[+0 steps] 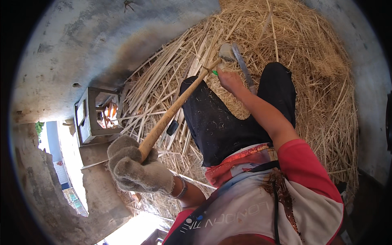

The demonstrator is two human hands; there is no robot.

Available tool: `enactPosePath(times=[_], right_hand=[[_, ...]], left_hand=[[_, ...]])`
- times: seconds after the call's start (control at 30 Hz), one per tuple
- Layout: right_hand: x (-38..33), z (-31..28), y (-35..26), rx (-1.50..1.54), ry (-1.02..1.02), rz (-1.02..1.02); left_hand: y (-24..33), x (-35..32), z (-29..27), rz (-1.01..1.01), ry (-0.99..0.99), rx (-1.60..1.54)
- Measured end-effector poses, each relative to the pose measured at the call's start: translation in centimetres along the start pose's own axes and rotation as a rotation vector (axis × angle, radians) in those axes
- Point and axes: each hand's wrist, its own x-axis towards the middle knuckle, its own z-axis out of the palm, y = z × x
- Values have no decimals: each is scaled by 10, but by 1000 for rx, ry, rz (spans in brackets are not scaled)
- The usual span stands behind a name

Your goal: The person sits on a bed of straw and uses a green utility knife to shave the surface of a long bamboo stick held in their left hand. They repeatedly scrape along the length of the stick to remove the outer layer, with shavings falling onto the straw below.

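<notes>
My left hand (136,167), in a grey knitted glove, is wrapped round the near end of a long pale bamboo pole (171,112). The pole slants up and away to the right, past my left knee. At its far end my bare right hand (232,81) is closed on a small green-handled tool (214,72). A thin dark part of this tool meets the pole; its exact kind is too small to make out. Just beyond my right hand, a long flat metal blade (241,59) lies beside a grey stone (227,52), between my knees.
Dry straw and shavings (310,53) are heaped ahead and to the right. Long split strips (151,92) lie at the left, with a small black object (172,128) on them. A wooden box-like frame (96,116) stands by the left wall (81,45), near a bright opening.
</notes>
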Motion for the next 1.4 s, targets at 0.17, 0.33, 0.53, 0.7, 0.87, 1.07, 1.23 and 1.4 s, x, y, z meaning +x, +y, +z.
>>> enactPosePath(times=[0.17, 0.33, 0.53, 0.7, 0.87, 1.07, 1.23, 1.4], right_hand=[[24, -4, -34, -147, -129, 168], [65, -55, 36, -373, -145, 440], [-24, -154, -77, 361, -26, 84], [-114, -177, -163, 643, -28, -183], [-105, -138, -157, 469, 9, 5], [-115, -158, -186, 494, 56, -176], [-83, -128, -143, 388, -9, 29], [-108, -155, -170, 525, -9, -103]], left_hand=[[8, 28, 6, -125, -6, 77], [-13, 25, -12, -16, -157, -112], [-12, 2, -28, -48, -144, -133], [-13, -6, -17, 87, -122, -147], [-10, -6, -27, 2, -260, -195], [-8, -12, -28, -16, -188, -138], [-3, -13, -24, -162, -125, -139], [-10, -24, -27, -123, -92, -149]])
